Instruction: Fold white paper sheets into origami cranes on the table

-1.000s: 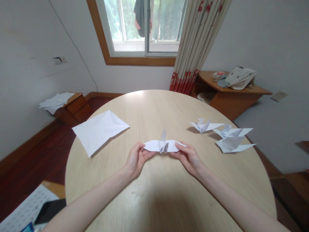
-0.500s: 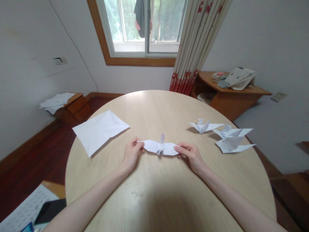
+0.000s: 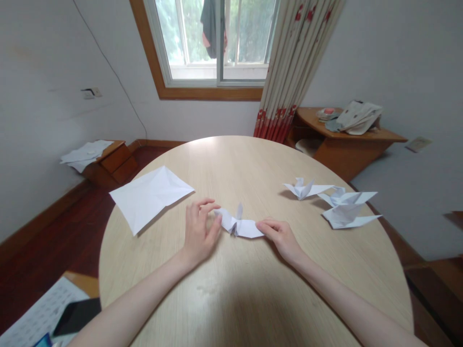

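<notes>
White paper crane point(image 3: 239, 225) lay on worktop point(image 3: 231, 294), near its middle. Right hand point(image 3: 281, 237) pinched crane's right wing tip; left hand point(image 3: 200, 232) spread loose, thumb just beside left wing. Judged light, flimsy, crease-prone; best held at wing tips.

No text, label, brand, number or sign can be read anywhere. The printed sheet point(image 3: 34, 313) at the lower left corner of the frame carries rows of marks too small and blurred to make out, and the papers point(image 3: 356, 117) on the shelf at the upper right show no legible print.
</notes>
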`<state>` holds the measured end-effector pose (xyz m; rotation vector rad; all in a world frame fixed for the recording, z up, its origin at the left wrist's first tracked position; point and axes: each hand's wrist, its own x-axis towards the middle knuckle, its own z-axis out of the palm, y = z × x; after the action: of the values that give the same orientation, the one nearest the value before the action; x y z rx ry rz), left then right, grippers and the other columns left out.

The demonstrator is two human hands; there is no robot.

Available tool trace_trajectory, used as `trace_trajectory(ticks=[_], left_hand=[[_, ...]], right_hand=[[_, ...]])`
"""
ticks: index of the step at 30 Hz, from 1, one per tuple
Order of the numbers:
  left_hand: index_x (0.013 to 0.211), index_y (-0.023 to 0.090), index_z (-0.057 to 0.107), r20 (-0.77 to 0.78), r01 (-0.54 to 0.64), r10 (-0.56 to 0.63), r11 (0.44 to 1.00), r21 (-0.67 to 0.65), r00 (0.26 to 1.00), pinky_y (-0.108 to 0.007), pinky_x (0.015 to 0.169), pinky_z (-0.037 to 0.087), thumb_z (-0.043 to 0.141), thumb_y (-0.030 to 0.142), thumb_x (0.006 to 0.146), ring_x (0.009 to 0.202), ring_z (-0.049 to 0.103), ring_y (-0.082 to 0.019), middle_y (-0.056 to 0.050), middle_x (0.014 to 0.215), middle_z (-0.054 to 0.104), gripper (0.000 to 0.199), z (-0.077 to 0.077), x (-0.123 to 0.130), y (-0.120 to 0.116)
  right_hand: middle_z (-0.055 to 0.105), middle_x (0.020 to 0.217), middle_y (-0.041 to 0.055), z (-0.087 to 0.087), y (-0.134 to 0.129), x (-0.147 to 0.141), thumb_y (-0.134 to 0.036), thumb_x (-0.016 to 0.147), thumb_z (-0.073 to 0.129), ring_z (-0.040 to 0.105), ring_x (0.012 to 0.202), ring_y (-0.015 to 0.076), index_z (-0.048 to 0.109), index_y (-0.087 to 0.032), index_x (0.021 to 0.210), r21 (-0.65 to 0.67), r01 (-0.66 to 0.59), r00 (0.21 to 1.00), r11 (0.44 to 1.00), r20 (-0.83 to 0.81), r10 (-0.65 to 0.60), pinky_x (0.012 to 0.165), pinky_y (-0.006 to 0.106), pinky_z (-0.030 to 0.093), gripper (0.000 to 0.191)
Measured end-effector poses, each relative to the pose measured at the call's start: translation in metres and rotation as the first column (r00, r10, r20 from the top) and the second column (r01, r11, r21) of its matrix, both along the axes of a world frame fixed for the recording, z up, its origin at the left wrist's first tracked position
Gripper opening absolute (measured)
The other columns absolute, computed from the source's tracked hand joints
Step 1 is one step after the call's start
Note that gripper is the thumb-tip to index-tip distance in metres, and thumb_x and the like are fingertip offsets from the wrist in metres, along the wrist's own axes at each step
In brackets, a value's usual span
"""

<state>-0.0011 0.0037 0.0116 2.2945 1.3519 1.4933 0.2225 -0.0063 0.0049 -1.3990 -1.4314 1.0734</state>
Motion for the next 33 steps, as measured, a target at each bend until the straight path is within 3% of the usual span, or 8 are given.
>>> trace_trajectory(ticks=[6,11,16,22,24,26,29,33], left_hand=[[0.091,0.022,0.063,-0.224,0.075,-0.056,0.994,0.075,0.973,-0.039,0.085,0.034,0.057,0.026,0.083,0.099,0.053,-0.025,-0.009,0.110,0.062,0.011,0.000,0.006,-0.008],[0.080,0.021,0.065,-0.197,0.040,-0.027,0.997,0.060,0.980,-0.039,0.085,0.033,0.057,0.021,0.086,0.099,0.052,-0.025,-0.008,0.110,0.063,0.009,-0.004,0.008,-0.005],[0.087,0.021,0.066,-0.134,0.057,-0.060,0.998,-0.025,0.989,-0.040,0.089,0.034,0.053,0.023,0.091,0.101,0.051,-0.024,-0.008,0.111,0.063,0.014,-0.005,0.005,-0.002],[0.090,0.021,0.067,-0.078,0.197,-0.206,0.973,-0.118,0.975,-0.040,0.090,0.037,0.050,0.023,0.093,0.105,0.049,-0.024,-0.009,0.113,0.060,0.018,-0.006,0.005,-0.004],[0.091,0.021,0.067,-0.081,0.230,-0.241,0.965,-0.124,0.967,-0.040,0.090,0.038,0.050,0.022,0.094,0.105,0.049,-0.024,-0.009,0.114,0.060,0.018,-0.007,0.006,-0.005],[0.089,0.021,0.067,-0.102,0.245,-0.256,0.963,-0.117,0.961,-0.039,0.090,0.037,0.049,0.022,0.094,0.103,0.050,-0.023,-0.009,0.113,0.060,0.018,-0.007,0.007,-0.006],[0.088,0.021,0.067,-0.137,0.270,-0.279,0.959,-0.082,0.951,-0.038,0.089,0.037,0.050,0.021,0.094,0.100,0.052,-0.022,-0.008,0.109,0.062,0.018,-0.007,0.008,-0.008],[0.090,0.022,0.067,-0.160,0.307,-0.310,0.951,-0.043,0.937,-0.036,0.088,0.036,0.052,0.019,0.093,0.100,0.052,-0.022,-0.007,0.108,0.064,0.016,-0.008,0.009,-0.010]], right_hand=[[0.063,0.064,0.0039,-0.002,0.000,0.001,-0.046,0.072,0.062,0.053,0.067,0.0204,0.067,-0.019,0.054,0.017,0.022,0.999,1.000,0.023,-0.023,0.065,0.032,0.037,0.033],[0.058,0.060,0.0025,0.003,-0.002,-0.001,-0.055,0.073,0.062,0.048,0.063,0.0185,0.062,-0.019,0.051,0.039,-0.040,0.999,0.998,0.038,0.039,0.062,0.031,0.035,0.042],[0.049,0.052,0.0009,0.009,-0.001,0.005,-0.072,0.075,0.054,0.043,0.055,0.0162,0.053,-0.020,0.044,0.073,-0.046,0.999,0.996,0.002,0.046,0.058,0.031,0.033,0.060],[0.056,0.065,0.0025,0.013,0.004,0.019,-0.063,0.075,0.064,0.049,0.064,0.0188,0.059,-0.022,0.062,0.137,0.012,0.974,0.991,-0.226,0.019,0.063,0.032,0.038,0.043],[0.054,0.075,0.0003,0.012,0.002,0.018,-0.053,0.070,0.073,0.046,0.065,0.0172,0.059,-0.025,0.079,0.225,0.107,0.975,0.969,-0.215,-0.058,0.062,0.031,0.038,0.033],[0.054,0.086,0.0004,0.011,-0.001,0.015,-0.045,0.066,0.079,0.046,0.068,0.0168,0.057,-0.027,0.099,0.312,0.129,0.980,0.941,-0.183,-0.074,0.066,0.031,0.040,0.043],[0.055,0.093,0.0022,0.012,-0.006,0.009,-0.038,0.064,0.081,0.049,0.076,0.0183,0.055,-0.027,0.109,0.394,0.019,0.997,0.919,-0.079,0.013,0.071,0.033,0.041,0.053],[0.061,0.084,0.0036,0.013,-0.009,0.003,-0.039,0.071,0.077,0.053,0.083,0.0221,0.068,-0.026,0.088,0.365,-0.229,0.971,0.902,0.144,0.189,0.077,0.036,0.041,0.024]])
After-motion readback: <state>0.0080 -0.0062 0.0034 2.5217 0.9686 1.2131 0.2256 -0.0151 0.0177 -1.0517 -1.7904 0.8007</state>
